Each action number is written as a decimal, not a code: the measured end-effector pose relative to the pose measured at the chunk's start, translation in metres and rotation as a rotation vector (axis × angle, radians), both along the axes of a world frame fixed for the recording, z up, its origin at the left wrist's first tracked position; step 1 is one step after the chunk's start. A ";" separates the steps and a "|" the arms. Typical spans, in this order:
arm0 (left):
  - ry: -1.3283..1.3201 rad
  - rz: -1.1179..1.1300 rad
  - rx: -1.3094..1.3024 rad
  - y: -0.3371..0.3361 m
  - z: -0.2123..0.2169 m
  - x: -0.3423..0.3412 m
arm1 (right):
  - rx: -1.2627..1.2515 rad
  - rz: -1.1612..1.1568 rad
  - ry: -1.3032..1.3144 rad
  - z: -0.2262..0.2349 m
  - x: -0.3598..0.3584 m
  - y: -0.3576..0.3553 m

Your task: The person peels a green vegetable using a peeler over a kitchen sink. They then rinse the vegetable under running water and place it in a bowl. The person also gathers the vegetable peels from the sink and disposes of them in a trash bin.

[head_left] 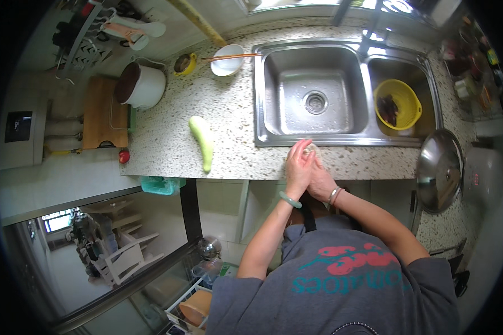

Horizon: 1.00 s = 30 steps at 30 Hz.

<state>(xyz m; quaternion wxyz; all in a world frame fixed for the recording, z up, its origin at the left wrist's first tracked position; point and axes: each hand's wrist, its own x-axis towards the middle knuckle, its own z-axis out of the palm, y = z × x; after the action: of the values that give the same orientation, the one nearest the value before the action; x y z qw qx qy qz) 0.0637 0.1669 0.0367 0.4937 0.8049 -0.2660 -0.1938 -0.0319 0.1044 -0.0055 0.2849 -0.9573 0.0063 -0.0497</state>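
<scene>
I see left hand (299,170), right hand (321,181) together, pointing toward sink (318,139); can't tell openness or anything held.

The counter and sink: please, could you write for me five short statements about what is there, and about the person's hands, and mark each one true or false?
1. The pale green vegetable lies on the counter, left of the sink. True.
2. The yellow basket stands in the left basin. False: the yellow basket is in the right basin.
3. The left hand and right hand touch each other. True.
4. The green bangle is on the right wrist. False: the green bangle is on the left wrist.
5. The chopsticks lie under the white bowl. False: they rest across the top of the white bowl.
</scene>
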 end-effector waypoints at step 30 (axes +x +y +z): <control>0.270 0.293 -0.547 0.046 0.057 0.240 | 0.746 -0.236 -0.067 0.141 0.289 -0.016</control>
<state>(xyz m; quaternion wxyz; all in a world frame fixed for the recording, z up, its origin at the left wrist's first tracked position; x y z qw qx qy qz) 0.3035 0.2127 0.0937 0.7448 0.6394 -0.1216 -0.1472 0.2570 0.0888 0.1352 0.6057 -0.7785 0.1249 -0.1076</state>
